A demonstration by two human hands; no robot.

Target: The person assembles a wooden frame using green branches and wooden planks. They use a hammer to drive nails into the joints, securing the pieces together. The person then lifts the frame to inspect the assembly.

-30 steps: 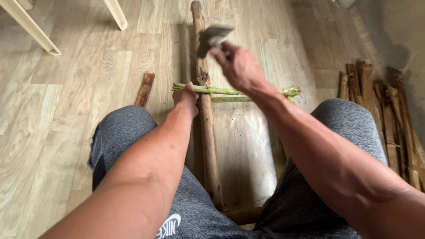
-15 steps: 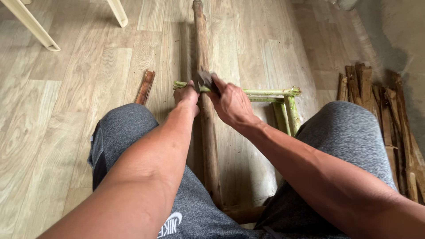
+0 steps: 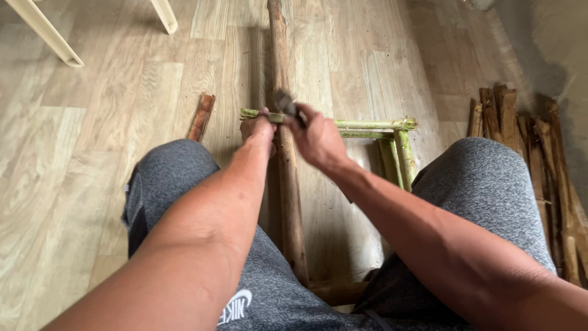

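A: Where's the green stick (image 3: 361,124)?
B: Lying crosswise on the long brown pole (image 3: 288,165) between the knees. The left hand (image 3: 257,127) has its grip closed on the stick beside the crossing; the right hand (image 3: 318,141) is clamped on a small hammer (image 3: 285,102), head down at the joint.
A: How far along?
B: Other green sticks (image 3: 398,156) already adjoin it; this joint looks unfinished. Bark strips (image 3: 533,141) are piled on the floor (image 3: 92,135).

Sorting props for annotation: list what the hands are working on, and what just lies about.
In hand:
left hand on thin green stick
right hand with grey-headed hammer
long brown wooden pole

Lying about:
short reddish bark piece
brown wood strip pile
pale furniture legs
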